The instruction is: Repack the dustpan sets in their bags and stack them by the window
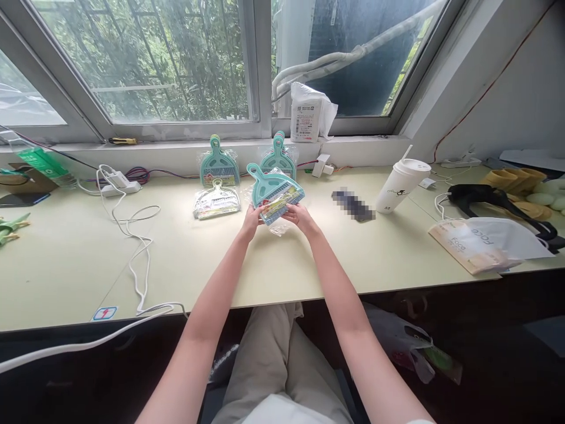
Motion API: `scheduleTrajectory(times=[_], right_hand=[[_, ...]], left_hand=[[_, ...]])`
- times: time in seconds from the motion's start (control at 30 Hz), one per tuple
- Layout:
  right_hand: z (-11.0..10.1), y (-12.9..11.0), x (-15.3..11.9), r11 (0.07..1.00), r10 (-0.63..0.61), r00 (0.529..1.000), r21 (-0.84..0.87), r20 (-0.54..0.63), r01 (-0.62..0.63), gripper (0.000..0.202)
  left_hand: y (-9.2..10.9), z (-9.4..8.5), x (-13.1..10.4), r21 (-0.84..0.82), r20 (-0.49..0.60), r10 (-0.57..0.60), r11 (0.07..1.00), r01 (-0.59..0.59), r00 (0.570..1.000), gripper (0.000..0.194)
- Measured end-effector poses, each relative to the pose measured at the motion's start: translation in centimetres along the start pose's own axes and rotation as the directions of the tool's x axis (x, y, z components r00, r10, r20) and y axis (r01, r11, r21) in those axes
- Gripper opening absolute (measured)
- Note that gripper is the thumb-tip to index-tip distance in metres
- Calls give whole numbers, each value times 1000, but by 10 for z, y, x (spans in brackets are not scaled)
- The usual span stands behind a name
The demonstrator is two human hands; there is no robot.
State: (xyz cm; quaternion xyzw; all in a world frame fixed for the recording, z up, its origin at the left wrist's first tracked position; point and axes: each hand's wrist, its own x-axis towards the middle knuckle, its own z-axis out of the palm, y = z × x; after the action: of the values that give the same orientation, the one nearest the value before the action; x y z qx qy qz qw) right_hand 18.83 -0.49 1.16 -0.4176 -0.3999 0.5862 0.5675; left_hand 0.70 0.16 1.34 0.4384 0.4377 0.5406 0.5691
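Between my two hands is a teal mini dustpan set [269,187] in clear plastic wrap, tilted, with a blue-bristled brush and a printed label across its lower edge. My left hand [253,221] grips its lower left corner, and my right hand [301,217] grips its lower right side. Loose wrap hangs below it. Just behind stands another wrapped teal dustpan set [279,154], partly covered by the held one. To the left, a further teal dustpan set [219,165] leans by the sill, with a white wrapped dustpan set [216,201] lying in front.
On the right are a dark pixelated object [353,205], a white lidded cup [402,185] with a straw, and a tissue pack [481,244]. White cables [143,241] run across the left table. A wrapped box [308,115] stands on the windowsill.
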Motion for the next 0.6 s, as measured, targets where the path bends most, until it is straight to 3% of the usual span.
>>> scheduleTrajectory(times=[0.07, 0.13, 0.17, 0.23, 0.27, 0.3, 0.4, 0.47, 0.6], right_hand=[[-15, -5, 1, 975, -16, 995, -221, -96, -6, 14], [-27, -7, 1, 888, -197, 961, -451, -196, 90, 26], [-30, -6, 0, 806, -316, 934, -567, -169, 170, 38], [-32, -3, 0, 576, -485, 874, -740, 34, 348, 61], [-30, 0, 0, 480, -518, 844, -770, 137, 420, 68], [-28, 3, 1, 440, -534, 822, -766, 196, 469, 69], [-22, 8, 6, 506, -604, 779, -674, 168, 538, 41], [-22, 8, 8, 595, -616, 782, -596, 94, 540, 18], [-23, 4, 5, 710, -582, 813, -490, -5, 505, 9]], left_hand=[[4, -10, 4, -80, -63, -16, 997, 11, 998, 45], [9, -23, 6, -185, -80, -43, 982, 28, 996, 45], [11, -29, 6, -228, -79, -61, 973, 41, 995, 43], [14, -39, 6, -268, -80, -115, 959, 89, 990, 40], [15, -42, 6, -261, -86, -149, 958, 122, 985, 40], [15, -43, 5, -240, -92, -183, 958, 156, 979, 41], [11, -44, 5, -155, -48, -248, 959, 238, 968, 47], [7, -43, 5, -110, 10, -246, 963, 245, 969, 51], [1, -47, 9, -39, 99, -246, 967, 251, 964, 58]])
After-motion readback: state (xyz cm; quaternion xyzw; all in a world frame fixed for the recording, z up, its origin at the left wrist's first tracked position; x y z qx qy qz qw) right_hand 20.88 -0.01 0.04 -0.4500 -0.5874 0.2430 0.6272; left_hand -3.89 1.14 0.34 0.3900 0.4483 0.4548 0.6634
